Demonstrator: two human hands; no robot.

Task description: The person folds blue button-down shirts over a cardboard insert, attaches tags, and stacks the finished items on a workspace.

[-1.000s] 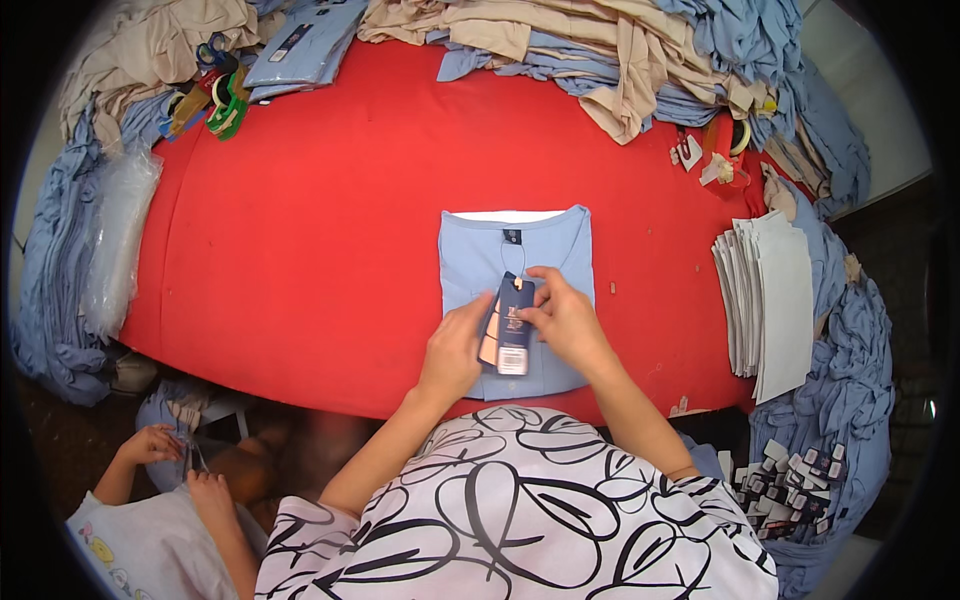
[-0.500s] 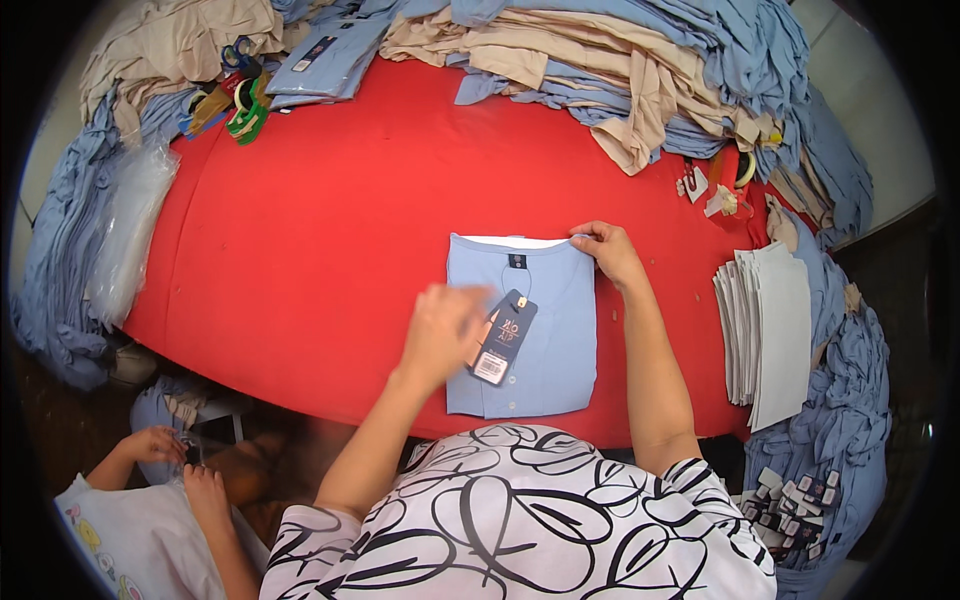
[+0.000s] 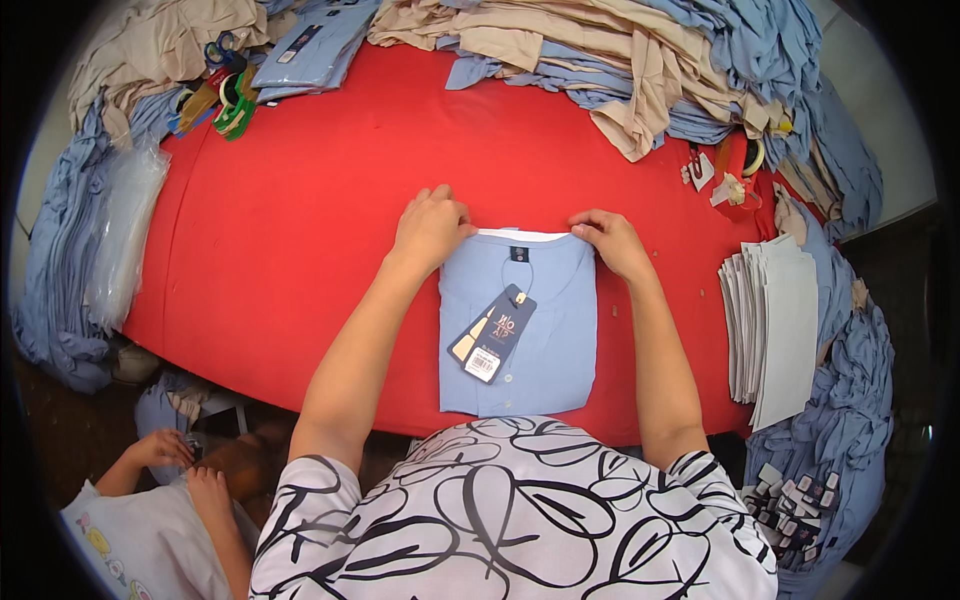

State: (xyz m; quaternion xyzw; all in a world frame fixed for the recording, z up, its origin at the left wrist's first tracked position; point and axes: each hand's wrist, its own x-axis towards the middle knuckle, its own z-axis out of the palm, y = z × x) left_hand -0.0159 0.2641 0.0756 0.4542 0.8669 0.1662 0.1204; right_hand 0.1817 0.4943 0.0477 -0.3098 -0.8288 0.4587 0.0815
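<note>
A folded light blue shirt (image 3: 560,300) lies on the red-covered table (image 3: 300,240) in front of me, its buttons showing near the lower edge. A white sheet (image 3: 525,236) peeks out along its top edge. Dark hang tags (image 3: 497,330) on a loop rest on the shirt's front, below a dark neck label. At the top left corner, my left hand (image 3: 433,228) is closed, pinching the folded edge. My right hand (image 3: 612,242) pinches the top right corner between thumb and fingers.
White sheets (image 3: 775,320) are stacked at the right, beside a bunch of tags (image 3: 795,510). Blue and beige garments (image 3: 600,60) heap along the back. Bagged shirts (image 3: 310,55), tape dispensers (image 3: 235,105) and clear bags (image 3: 125,235) lie left. Another person's hands (image 3: 165,448) are at lower left.
My left hand has moved from beside the tags up to the shirt's top left corner and taken hold there. The tags have shifted slightly left; my right hand stays at its corner.
</note>
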